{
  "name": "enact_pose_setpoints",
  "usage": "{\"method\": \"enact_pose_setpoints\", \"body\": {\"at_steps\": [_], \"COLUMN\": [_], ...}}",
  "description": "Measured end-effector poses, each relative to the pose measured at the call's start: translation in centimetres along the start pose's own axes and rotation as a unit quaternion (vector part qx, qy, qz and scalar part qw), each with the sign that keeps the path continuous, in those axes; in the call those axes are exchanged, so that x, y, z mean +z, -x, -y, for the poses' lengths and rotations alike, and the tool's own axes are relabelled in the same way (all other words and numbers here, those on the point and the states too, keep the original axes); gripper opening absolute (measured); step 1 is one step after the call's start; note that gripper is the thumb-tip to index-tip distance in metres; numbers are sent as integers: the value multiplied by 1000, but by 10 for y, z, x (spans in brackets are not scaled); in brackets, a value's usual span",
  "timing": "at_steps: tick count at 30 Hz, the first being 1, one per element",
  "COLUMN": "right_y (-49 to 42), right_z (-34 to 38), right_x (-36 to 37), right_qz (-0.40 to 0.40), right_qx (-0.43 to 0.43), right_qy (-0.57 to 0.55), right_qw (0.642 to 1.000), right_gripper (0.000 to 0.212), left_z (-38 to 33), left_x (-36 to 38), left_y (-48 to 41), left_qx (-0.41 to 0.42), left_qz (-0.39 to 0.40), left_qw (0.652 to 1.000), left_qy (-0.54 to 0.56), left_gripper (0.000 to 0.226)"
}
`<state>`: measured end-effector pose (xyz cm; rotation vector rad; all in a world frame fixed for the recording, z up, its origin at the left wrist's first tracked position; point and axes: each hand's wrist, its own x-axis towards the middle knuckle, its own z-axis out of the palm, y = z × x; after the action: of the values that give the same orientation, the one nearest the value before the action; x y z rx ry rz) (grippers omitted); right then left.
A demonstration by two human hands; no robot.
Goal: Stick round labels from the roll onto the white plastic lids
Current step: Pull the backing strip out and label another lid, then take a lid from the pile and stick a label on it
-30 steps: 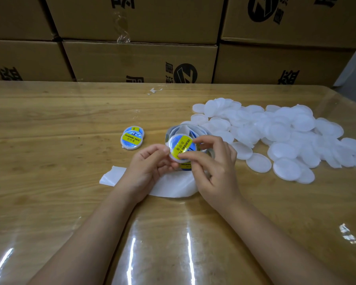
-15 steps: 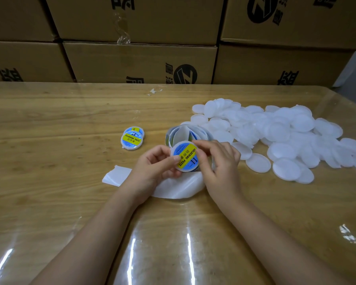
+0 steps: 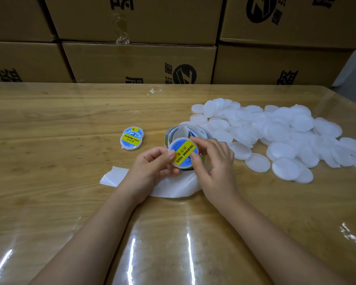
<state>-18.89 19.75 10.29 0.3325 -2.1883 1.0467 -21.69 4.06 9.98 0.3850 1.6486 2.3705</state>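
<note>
A white plastic lid (image 3: 183,153) bearing a blue and yellow round label is held up at the table's middle. My left hand (image 3: 150,169) pinches its left edge, thumb on the label. My right hand (image 3: 216,163) grips its right edge, thumb and forefinger on the rim. Behind the lid stands the label roll (image 3: 185,131), partly hidden. Its empty white backing strip (image 3: 113,176) trails under my hands. Two labelled lids (image 3: 132,138) lie stacked to the left. A heap of plain white lids (image 3: 275,132) covers the right side.
Brown cardboard boxes (image 3: 140,60) are stacked along the table's far edge. A small scrap of white paper (image 3: 154,91) lies near them. The wooden table (image 3: 49,161) has a glossy clear cover. Bare table surface lies to the left and in front.
The labelled lid has turned in my fingers and tilted, so its text now reads diagonally. Both hands stay around it, shifted slightly toward me.
</note>
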Motion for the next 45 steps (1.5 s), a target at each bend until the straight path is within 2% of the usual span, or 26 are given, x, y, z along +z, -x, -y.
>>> {"method": "enact_pose_setpoints", "body": {"at_steps": [4,7,11,16,20,26,31,33,36,38,41,45], "right_y": [0,-6,-15,-21,-26,-23,-23,-23,-23,-23,-22,-22], "right_z": [-6,-17,-36,-57,-67,-69,-70,-71,-71,-71,-70,-72], "right_x": [-2,-8,-16,-28,-34,-30,-29,-28,-28,-27,-27,-27], "right_qz": [-22,-86,-141,-159,-150,-49,3,1,-17,-28,-40,-64], "right_qx": [20,60,157,233,298,295,289,286,287,286,274,260], "right_qy": [-9,-37,-79,-67,-39,59,129,132,116,110,112,111], "right_qw": [1000,994,974,957,942,952,949,949,951,951,954,957], "right_gripper": [25,24,22,26,23,30,37,35,30,29,33,41], "left_z": [-2,-6,-11,-5,-2,-4,-5,-3,2,3,6,7], "left_x": [-1,-12,-37,-54,-56,-52,-47,-44,-40,-39,-38,-38], "left_y": [-1,-6,-10,-13,-14,-12,-9,-9,-9,-8,-8,-8], "left_qx": [26,90,152,104,65,32,54,68,32,12,9,16], "left_qz": [-29,-143,-312,-386,-399,-411,-397,-368,-347,-328,-297,-274], "left_qw": [999,985,931,891,877,841,819,810,731,698,689,693], "left_qy": [-24,-33,-109,-216,-260,-351,-412,-451,-586,-636,-662,-667], "left_gripper": [10,15,25,30,38,53,37,29,31,33,31,29]}}
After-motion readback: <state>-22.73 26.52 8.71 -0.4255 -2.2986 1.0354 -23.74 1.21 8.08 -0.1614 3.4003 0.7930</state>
